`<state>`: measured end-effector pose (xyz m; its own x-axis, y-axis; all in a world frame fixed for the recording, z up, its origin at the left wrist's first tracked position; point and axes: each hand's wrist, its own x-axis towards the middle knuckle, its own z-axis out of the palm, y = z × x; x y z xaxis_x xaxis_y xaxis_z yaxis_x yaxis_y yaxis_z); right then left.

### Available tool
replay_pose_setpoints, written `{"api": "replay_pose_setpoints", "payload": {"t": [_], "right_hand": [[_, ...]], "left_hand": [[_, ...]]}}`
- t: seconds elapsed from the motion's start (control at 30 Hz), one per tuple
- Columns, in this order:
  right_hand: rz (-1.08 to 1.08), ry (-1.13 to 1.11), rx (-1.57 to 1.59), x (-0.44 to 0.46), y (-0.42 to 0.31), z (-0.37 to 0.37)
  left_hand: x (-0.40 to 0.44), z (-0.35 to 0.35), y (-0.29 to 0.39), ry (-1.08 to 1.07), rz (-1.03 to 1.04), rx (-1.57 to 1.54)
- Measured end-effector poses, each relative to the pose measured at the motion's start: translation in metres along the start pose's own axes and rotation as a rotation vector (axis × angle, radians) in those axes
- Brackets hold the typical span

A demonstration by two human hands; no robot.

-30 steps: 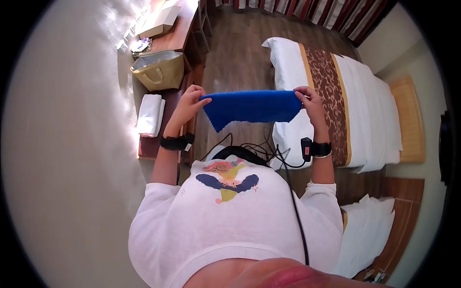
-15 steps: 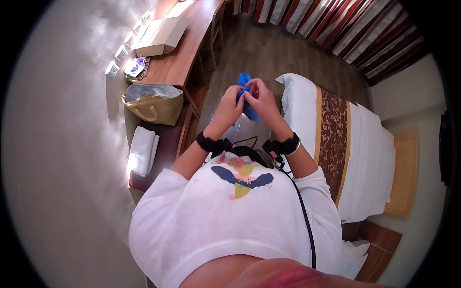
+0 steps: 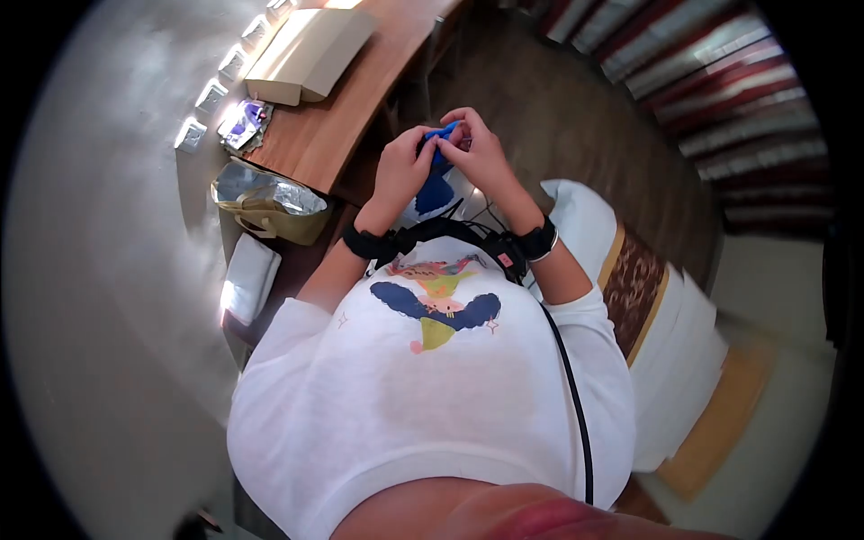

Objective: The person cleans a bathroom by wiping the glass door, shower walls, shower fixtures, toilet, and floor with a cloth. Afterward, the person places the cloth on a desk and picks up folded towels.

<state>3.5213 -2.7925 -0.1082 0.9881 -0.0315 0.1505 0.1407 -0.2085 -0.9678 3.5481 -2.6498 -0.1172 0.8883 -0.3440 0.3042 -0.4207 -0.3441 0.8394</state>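
Observation:
A soft, crumpled blue piece [image 3: 435,193], fabric or thin plastic, hangs between my hands in front of my chest. My left hand [image 3: 405,164] pinches it from the left with thumb and fingers. From the right, my right hand [image 3: 479,151] grips its upper part, with thumb and bent fingers close to the left fingertips. Part of the piece is hidden behind my fingers, so its exact kind cannot be made out. Black straps circle both wrists.
A cardboard box [image 3: 310,54] and a purple-and-white packet [image 3: 243,124] lie on the wooden desk [image 3: 306,148] at left. Below stand a tan lined bag [image 3: 288,223] and a folded white towel [image 3: 252,279]. A bed with a brown runner [image 3: 630,283] is at right.
The view has swung towards the desk, and the bed has slid lower right. My hands have shifted up and left in view, still holding the blue piece, whose loose part now hangs lower left.

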Motion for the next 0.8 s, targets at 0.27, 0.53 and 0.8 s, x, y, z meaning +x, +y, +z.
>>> {"api": "replay_pose_setpoints", "payload": {"t": [0.27,0.53,0.8], "right_hand": [[0.149,-0.6,0.529,0.137,0.01,-0.027],[-0.572,-0.689,-0.446,0.227,0.049,0.029],[-0.368,-1.24,-0.186,0.289,0.105,0.169]], "left_hand": [[0.079,-0.015,-0.025,0.229,-0.162,-0.038],[0.062,-0.094,-0.068,0.218,-0.265,-0.108],[0.026,-0.187,-0.169,0.09,-0.535,-0.229]]}}
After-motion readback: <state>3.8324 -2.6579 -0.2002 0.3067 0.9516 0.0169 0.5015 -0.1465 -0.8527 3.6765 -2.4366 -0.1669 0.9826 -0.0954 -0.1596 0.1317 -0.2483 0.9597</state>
